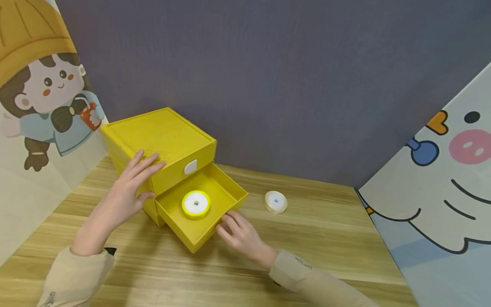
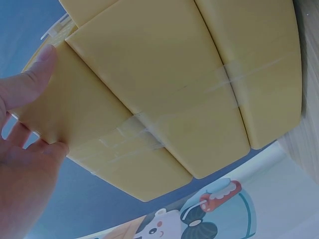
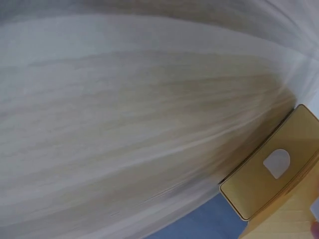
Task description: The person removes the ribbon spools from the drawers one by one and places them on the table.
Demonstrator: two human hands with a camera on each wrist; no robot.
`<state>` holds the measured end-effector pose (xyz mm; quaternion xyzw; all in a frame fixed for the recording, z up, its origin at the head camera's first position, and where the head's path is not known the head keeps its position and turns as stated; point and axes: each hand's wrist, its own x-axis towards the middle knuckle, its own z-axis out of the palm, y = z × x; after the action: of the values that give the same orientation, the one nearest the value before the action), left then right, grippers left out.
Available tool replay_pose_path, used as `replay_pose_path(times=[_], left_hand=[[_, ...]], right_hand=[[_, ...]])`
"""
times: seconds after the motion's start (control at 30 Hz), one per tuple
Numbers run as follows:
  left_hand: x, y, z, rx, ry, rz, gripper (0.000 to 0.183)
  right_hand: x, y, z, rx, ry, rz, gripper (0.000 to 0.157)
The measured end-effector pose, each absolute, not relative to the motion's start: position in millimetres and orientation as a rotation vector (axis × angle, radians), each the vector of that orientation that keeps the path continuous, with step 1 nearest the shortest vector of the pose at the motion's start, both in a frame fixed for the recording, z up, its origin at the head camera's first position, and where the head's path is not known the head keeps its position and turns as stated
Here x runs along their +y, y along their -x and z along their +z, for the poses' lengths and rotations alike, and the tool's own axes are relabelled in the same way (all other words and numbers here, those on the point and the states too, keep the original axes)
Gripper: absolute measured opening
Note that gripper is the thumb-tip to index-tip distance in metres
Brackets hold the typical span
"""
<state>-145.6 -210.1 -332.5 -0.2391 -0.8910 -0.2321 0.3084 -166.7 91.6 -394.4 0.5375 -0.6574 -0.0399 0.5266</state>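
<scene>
A yellow drawer box (image 1: 161,132) stands on the wooden table, its side crossed by clear tape in the left wrist view. Its drawer (image 1: 222,181) is pulled out, and a spool with a white centre and yellow rim (image 1: 196,204) lies flat inside. My left hand (image 1: 124,192) rests on the box's near left top edge, fingers extended over the top and thumb against the side. At the drawer's front, the curled fingers of my right hand (image 1: 241,236) hold its front panel; the grip itself is partly hidden. A pale spool (image 1: 275,201) lies on the table to the right.
The closed upper drawer has a white tab (image 1: 190,166); another closed drawer with a white tab (image 3: 277,163) shows in the right wrist view. A grey-blue panel (image 1: 268,85) stands behind the wooden table (image 1: 326,238), with cartoon-printed panels (image 1: 433,192) at both sides.
</scene>
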Motion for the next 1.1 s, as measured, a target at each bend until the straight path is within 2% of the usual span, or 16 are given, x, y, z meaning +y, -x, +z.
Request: replay_pose_path(times=[0.33, 0.47, 0.6, 0.8, 1.1], left_hand=[[-209.4, 145.8, -334.2, -2.352, 0.623, -0.61, 0.084], [-209.4, 146.2, -335.8, -2.343, 0.629, -0.615, 0.084], [-209.0, 146.0, -335.9, -2.34, 0.629, -0.62, 0.085], [-209.1, 146.0, -335.2, -2.337, 0.632, -0.619, 0.085], [-210.2, 147.0, -335.1, -2.322, 0.632, -0.62, 0.085]], right_hand=[[99.3, 171.2, -408.0, -1.595, -1.32, -0.096, 0.038], [107.2, 171.3, -416.4, -1.683, -1.356, -0.059, 0.028], [111.4, 167.8, -408.9, -1.782, -1.388, 0.042, 0.014], [110.2, 165.5, -377.0, -1.899, -1.41, 0.224, 0.03], [104.6, 174.1, -318.0, -2.44, -1.399, 0.488, 0.04]])
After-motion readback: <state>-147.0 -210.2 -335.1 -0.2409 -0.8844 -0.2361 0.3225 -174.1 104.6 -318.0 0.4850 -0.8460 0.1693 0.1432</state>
